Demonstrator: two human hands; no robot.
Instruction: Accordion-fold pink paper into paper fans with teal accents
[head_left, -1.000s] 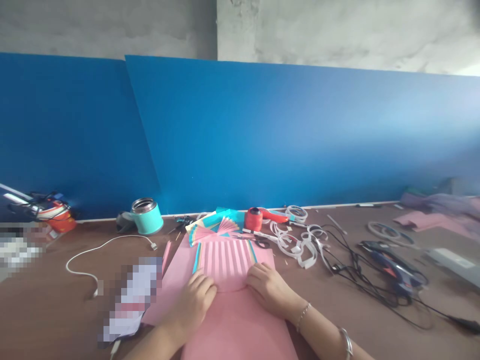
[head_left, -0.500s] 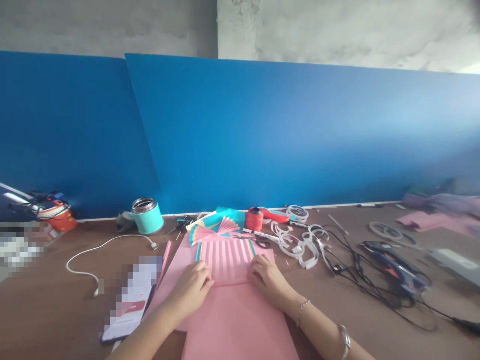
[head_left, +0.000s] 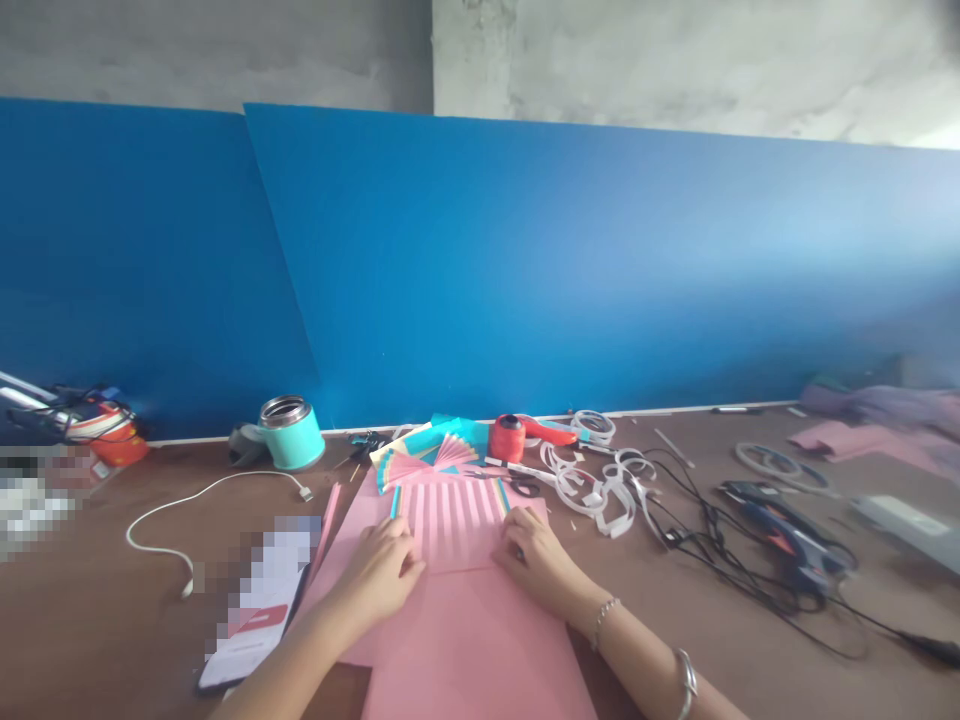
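A pink sheet of paper (head_left: 476, 640) lies lengthwise in front of me, its far part folded into accordion pleats (head_left: 454, 525) with blue and cream strips at the sides. My left hand (head_left: 384, 568) has its fingers curled over the left end of the nearest fold. At the right end of that fold, my right hand (head_left: 536, 555) grips with bent fingers; its fingertips are partly hidden. Just beyond the pleats sits a gathered pink paper fan (head_left: 439, 465) edged in blue and cream. Black-handled scissors (head_left: 526, 487) lie beside it on the right.
Behind the paper stand a red thread spool (head_left: 507, 440) and a turquoise cup (head_left: 292, 437). White strip coils (head_left: 611, 495), black cables (head_left: 720, 550) and a blue tool (head_left: 802, 555) spread rightward. Left lie a phone (head_left: 259, 620) and white cable (head_left: 161, 548). A blue partition (head_left: 525, 280) borders the table.
Both hands have moved slightly away from me along the paper, the left one more. The near fold line has shifted a little farther away too.
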